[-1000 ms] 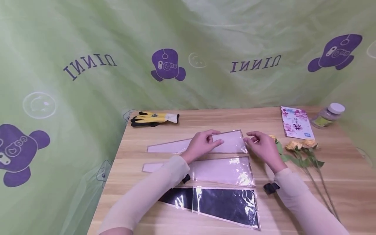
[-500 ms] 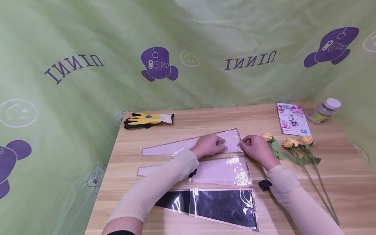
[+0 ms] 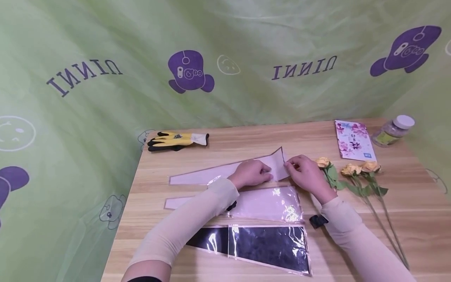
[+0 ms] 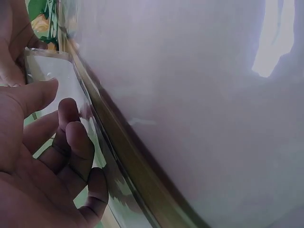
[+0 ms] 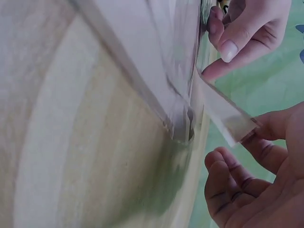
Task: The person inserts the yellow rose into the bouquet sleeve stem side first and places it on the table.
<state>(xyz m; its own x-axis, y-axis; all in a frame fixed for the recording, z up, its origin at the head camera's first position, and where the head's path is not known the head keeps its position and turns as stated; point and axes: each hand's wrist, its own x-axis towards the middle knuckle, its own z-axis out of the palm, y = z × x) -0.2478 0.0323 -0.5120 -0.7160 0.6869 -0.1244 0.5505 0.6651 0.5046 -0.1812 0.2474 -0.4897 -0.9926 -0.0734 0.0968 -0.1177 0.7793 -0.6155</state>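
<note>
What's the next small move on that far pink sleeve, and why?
Probably keep parting the wide mouth of the pink sleeve. The right hand pinches its wide-end edge, which is already lifted off the table, while the left hand rests on the sleeve just beside it. The right wrist view shows a clear film layer pulled away, so the opening seems only partly separated.

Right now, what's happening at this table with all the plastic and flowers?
A person is working on the farthest of three flat cone-shaped wrappers. The left hand presses on that pale sleeve, while the right hand pinches its wide end and lifts the corner off the wooden table. A second pale sleeve and a black sleeve lie nearer. Yellow roses wait at the right.
</note>
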